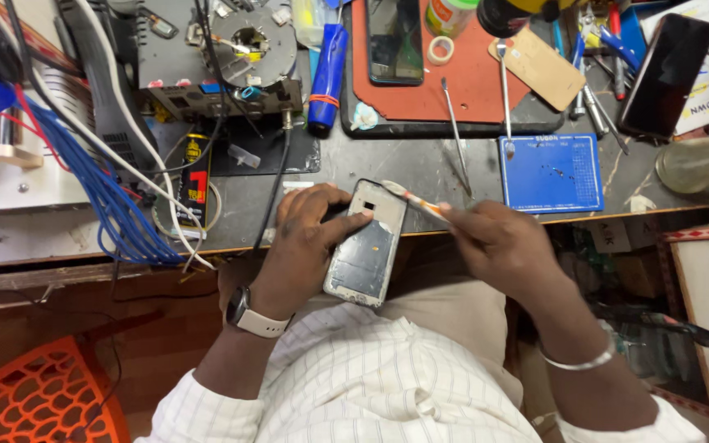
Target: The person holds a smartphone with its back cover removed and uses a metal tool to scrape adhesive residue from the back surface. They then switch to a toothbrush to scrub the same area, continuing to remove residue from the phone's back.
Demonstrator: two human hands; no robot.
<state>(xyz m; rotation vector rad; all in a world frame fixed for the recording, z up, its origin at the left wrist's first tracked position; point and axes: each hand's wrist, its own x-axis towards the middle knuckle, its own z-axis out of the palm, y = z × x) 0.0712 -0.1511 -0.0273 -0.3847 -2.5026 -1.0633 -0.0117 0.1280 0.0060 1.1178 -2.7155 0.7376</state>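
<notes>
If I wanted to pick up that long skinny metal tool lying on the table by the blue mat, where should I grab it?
Grab the thin metal tool around its middle, coming straight down from above with two fingers pinching across it. It lies flat on the workbench, half on the red mat, so only its narrow sides offer a grip. Its lower tip looks pointed, so probably keep away from that end.

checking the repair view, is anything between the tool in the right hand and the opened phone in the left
Nothing visible. The right hand holds the thin tool with its tip at the top edge of the opened phone, which the left hand grips.
</notes>
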